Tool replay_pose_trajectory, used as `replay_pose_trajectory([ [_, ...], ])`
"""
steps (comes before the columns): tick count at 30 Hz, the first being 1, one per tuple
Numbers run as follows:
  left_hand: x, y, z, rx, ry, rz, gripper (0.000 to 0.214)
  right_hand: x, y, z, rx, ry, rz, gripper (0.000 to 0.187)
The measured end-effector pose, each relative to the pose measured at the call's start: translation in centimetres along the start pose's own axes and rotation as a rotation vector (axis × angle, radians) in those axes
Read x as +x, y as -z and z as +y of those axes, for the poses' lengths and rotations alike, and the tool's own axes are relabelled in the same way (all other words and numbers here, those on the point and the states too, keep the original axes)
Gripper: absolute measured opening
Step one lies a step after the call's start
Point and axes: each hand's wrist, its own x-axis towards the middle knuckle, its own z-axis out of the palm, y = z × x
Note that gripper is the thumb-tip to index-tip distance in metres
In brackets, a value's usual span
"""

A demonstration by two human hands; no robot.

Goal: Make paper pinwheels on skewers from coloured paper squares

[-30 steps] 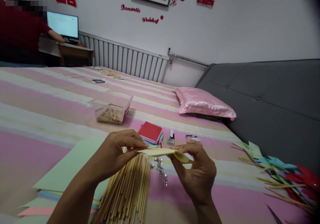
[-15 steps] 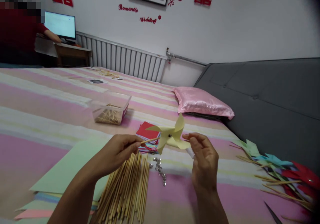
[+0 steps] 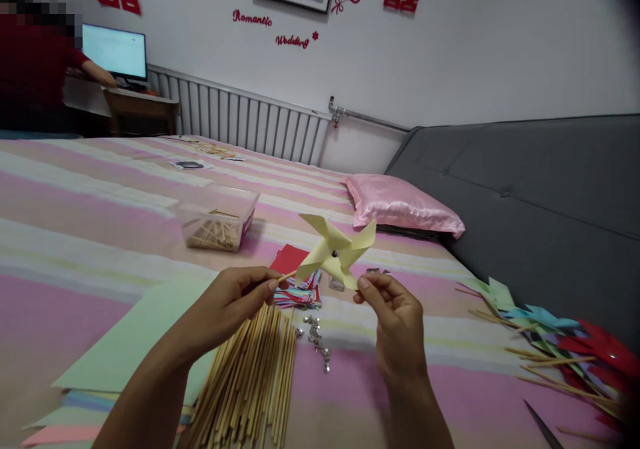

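A pale yellow paper pinwheel with a dark pin at its centre is held up in front of me. My left hand pinches its thin wooden stick between thumb and fingers. At the tip of the lower right blade, the thumb and fingertips of my right hand close on the paper. Below my left hand lies a thick bundle of wooden sticks. Small silvery fasteners are scattered beside the bundle. Behind the pinwheel sit a red paper stack and several multicoloured paper strips.
Coloured paper sheets lie at left. A clear plastic box holds short sticks. Several finished pinwheels and a dark pointed blade are at right. A pink pillow rests by the grey headboard. A person in red is beside a monitor.
The pinwheel has risen slightly and its blades have turned, so it faces me more. My right hand has shifted left and down, closing on a blade tip. My left hand keeps the stick.
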Motion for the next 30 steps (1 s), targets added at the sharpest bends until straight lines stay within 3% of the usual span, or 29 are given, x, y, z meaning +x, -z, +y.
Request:
replay_pose_trajectory([
  [12,0.2,-0.6,0.3,-0.063,0.009,0.007,0.031,-0.9,-1.3,0.1,0.027,-0.109,-0.174,0.021],
  [17,0.1,-0.5,0.1,-0.039,0.028,-0.018,0.032,-0.2,-0.3,-0.4,0.068,0.003,-0.047,0.030],
  [23,0.0,-0.5,0.2,-0.005,0.031,-0.063,0.030,0.5,0.7,-0.6,0.108,0.012,0.152,0.040],
  [30,0.0,-0.4,0.3,-0.035,0.030,-0.027,0.030,0.2,0.2,-0.3,0.057,-0.023,0.055,0.034],
])
